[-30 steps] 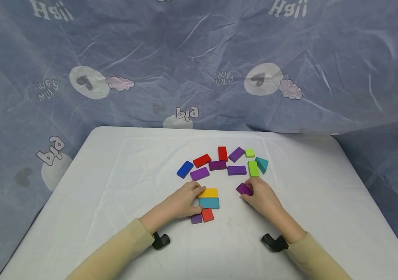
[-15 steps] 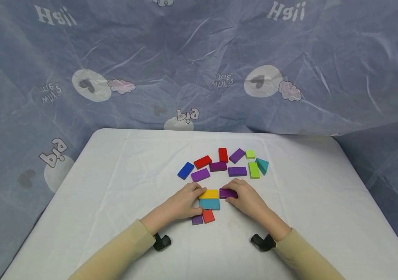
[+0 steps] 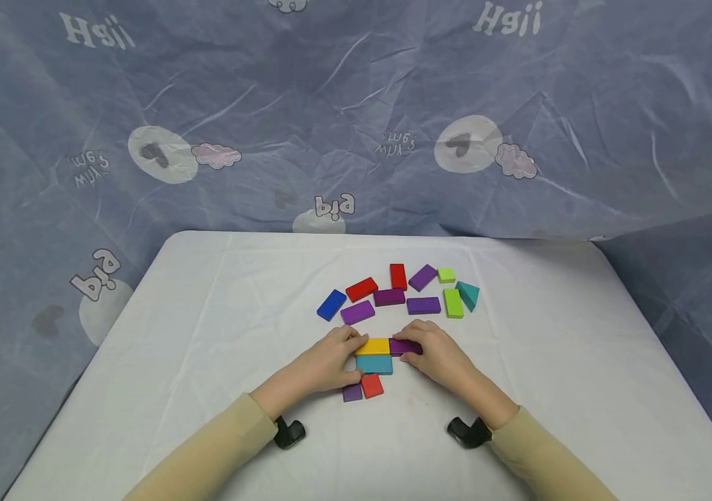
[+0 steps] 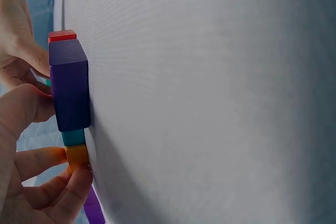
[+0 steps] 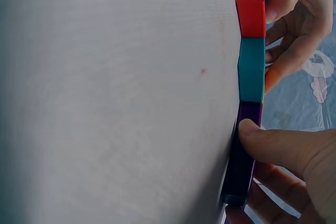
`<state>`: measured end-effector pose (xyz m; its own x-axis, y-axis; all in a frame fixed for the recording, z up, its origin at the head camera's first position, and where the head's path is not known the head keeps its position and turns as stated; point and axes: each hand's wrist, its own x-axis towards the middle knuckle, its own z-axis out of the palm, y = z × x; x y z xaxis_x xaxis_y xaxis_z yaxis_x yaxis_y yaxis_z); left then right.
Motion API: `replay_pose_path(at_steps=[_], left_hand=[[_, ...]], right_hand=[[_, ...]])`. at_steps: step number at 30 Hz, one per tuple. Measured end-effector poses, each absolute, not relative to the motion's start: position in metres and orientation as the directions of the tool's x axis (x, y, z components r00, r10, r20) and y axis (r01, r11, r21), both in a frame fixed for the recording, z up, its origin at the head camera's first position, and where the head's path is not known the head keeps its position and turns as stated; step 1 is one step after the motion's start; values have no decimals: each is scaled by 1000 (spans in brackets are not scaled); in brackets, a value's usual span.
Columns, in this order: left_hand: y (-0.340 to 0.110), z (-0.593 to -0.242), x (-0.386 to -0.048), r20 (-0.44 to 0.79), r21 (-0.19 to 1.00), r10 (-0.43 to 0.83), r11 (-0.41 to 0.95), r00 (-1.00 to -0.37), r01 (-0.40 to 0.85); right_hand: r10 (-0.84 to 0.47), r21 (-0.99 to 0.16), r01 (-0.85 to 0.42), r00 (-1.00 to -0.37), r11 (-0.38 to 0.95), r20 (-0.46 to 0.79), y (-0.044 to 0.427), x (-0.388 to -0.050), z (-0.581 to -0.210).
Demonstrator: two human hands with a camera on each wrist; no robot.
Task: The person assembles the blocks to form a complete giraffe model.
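Note:
My left hand (image 3: 329,358) holds the left ends of a yellow block (image 3: 376,346) and a teal block (image 3: 376,364), its thumb at the near side. Those two lie flat, long sides together. My right hand (image 3: 436,349) pinches a dark purple block (image 3: 404,347) between thumb and fingers, its left end against the yellow block's right end. Just below the teal block are a red block (image 3: 372,386) and a small purple block (image 3: 352,394). The left wrist view shows the small purple block (image 4: 71,95) close up; in the right wrist view my thumb presses the held block (image 5: 240,166).
Beyond my hands lie several loose blocks, among them a blue block (image 3: 331,305), a red block (image 3: 362,289), a green block (image 3: 453,303) and a teal triangular block (image 3: 468,295). They rest on a white-covered table (image 3: 236,292) with a patterned curtain (image 3: 305,118) behind it.
My right hand has carried the dark purple block leftward from apart on the right, turned it straight, and closed the small gap to the yellow block. My left hand has stayed in place.

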<state>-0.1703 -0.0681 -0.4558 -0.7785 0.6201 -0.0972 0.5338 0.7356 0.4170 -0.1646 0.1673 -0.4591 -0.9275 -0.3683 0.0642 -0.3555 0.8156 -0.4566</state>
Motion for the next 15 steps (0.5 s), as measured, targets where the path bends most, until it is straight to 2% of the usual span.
replay_pose_path(at_steps=[7,10,15], left_hand=[[-69,-457,-171,-88,419,625,730,-776,541],[-69,-457,-171,-91,424,627,727,-774,540],[-69,-457,-170,-82,423,629,725,-773,544]], right_hand=[[-387,-464,-361,-921,809,42,172,-169,-453],[-353,-491,-323,-935,809,34,178,-177,-447],[-274,-506,-281,-957,816,90,194,-204,-441]])
